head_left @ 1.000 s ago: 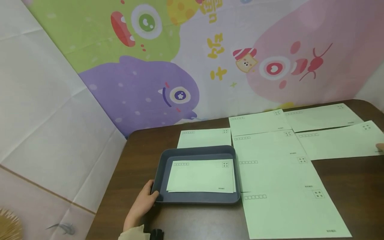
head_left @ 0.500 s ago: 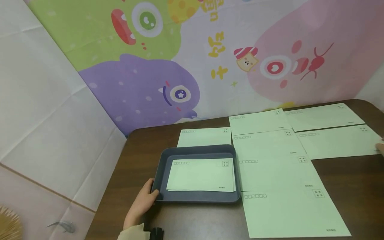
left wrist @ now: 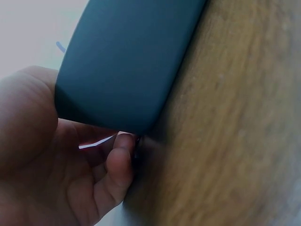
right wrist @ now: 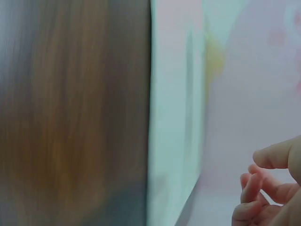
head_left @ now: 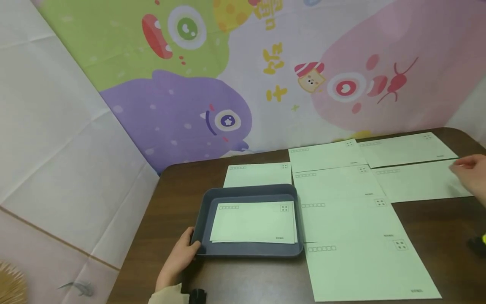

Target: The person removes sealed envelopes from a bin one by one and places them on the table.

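My left hand grips the lower left corner of a dark blue-grey tray. In the left wrist view the thumb side lies against the wall of the tray, with curled fingers at its base. Inside lie at least two pale envelopes, nearly aligned. Over the right end of another envelope, my right hand hovers with loosely bent fingers. Nothing shows between its fingers in the right wrist view. That hand hides the envelope's stamp corner.
More envelopes lie flat on the brown table: one behind the tray, a column right of it, and one at the back right. A cartoon-printed cloth hangs behind the table.
The right-hand envelope's far right corner has come down onto the table. My right hand has let go of it and moved up and left over it. My left hand stays on the tray.
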A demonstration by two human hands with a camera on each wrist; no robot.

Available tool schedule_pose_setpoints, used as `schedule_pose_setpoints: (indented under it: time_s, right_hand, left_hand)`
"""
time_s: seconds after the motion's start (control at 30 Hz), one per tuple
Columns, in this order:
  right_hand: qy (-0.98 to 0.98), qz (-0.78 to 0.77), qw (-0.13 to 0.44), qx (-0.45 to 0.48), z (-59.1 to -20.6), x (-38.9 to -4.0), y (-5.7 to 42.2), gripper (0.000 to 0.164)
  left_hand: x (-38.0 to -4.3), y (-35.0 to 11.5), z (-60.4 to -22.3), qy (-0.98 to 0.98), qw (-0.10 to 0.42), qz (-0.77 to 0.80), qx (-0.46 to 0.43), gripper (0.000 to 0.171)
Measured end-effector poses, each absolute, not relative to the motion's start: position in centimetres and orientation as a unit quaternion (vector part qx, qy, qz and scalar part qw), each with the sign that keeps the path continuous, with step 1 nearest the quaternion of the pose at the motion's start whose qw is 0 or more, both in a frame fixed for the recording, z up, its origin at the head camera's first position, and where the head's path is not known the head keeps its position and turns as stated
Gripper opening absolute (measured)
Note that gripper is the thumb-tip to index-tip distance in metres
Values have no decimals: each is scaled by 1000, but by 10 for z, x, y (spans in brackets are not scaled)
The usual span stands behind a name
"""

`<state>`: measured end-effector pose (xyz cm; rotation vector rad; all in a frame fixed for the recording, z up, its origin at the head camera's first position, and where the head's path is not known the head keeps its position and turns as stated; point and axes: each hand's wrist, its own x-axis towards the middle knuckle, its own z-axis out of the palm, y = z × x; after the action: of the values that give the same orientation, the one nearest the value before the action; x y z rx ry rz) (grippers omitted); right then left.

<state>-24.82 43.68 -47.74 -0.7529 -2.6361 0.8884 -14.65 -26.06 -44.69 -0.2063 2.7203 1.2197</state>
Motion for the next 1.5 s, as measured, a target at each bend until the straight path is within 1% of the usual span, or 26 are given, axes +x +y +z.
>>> schedule_pose_setpoints:
  time_s: [0.1, 0.2, 0.33, 0.53, 0.7, 0.97, 1.03, 1.13, 1.23, 1.3, 1.4, 1.5]
  right_hand:
    - [-943, 280, 118, -136, -427, -221, 367, 42]
    - [-953, 273, 129, -37, -384, -195, 297, 32]
    - [-947, 285, 144, 48, -364, -178, 236, 22]
    - [-947, 276, 128, 108, -351, -167, 173, 15]
    - [-945, 289, 88, 122, -356, -160, 132, 11]
    - [-943, 303, 35, 136, -385, -154, 83, 8]
    - [-948, 285, 35, 141, -392, -152, 73, 7]
    - [-961, 223, 65, 150, -403, -150, 62, 7]
    - [-970, 153, 104, 155, -411, -148, 56, 18]
    - [-973, 118, 120, 155, -415, -147, 53, 27]
    - [-977, 91, 124, 151, -421, -147, 50, 41]
    - [-979, 79, 120, 146, -426, -148, 49, 50]
  left_hand:
    - [-147, -261, -447, 908, 75, 407, -64, 38]
    - [-147, -260, -448, 908, 71, 408, -63, 36]
    - [-148, -260, -448, 907, 70, 410, -62, 35]
    - [-150, -259, -446, 908, 76, 406, -63, 36]
    - [-149, -260, -445, 907, 76, 409, -62, 36]
    - [-145, -260, -447, 907, 75, 408, -67, 35]
    - [-146, -260, -447, 906, 75, 411, -70, 35]
    - [-146, -259, -448, 904, 77, 414, -69, 35]
    - [-147, -259, -447, 905, 77, 414, -67, 36]
    - [-147, -259, -447, 905, 76, 414, -66, 36]
    - [-146, -260, -447, 905, 75, 414, -67, 36]
    - [-146, -260, -447, 904, 76, 415, -67, 35]
